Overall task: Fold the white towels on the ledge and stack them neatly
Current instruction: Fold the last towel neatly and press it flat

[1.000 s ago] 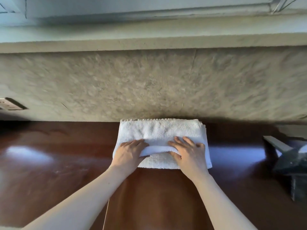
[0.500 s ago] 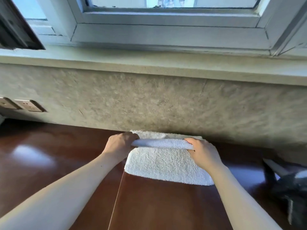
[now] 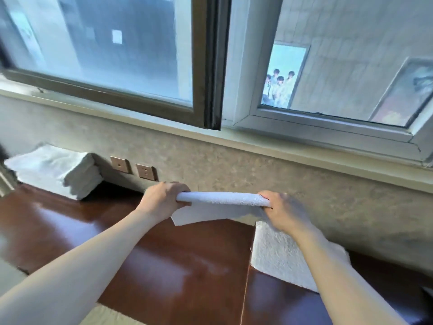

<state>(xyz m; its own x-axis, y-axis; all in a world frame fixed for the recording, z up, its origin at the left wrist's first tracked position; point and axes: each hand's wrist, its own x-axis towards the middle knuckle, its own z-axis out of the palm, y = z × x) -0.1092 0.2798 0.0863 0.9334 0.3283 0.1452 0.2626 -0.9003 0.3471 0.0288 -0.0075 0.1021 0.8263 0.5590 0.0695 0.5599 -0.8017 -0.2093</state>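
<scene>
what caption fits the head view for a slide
Both hands, left hand and right hand, lift a folded white towel above the wooden ledge, stack of towels at left.

Counted: one stack of folded towels (image 3: 58, 171), one lifted towel (image 3: 222, 199), another beneath (image 3: 281, 249), two wall sockets (image 3: 132, 168) (stack layers indistinct).

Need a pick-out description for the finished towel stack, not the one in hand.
Follow the brown ledge to its far left end, against the wall. The folded stack sits left of two wall sockets. Unlike the held towel, no hand touches it.
</scene>
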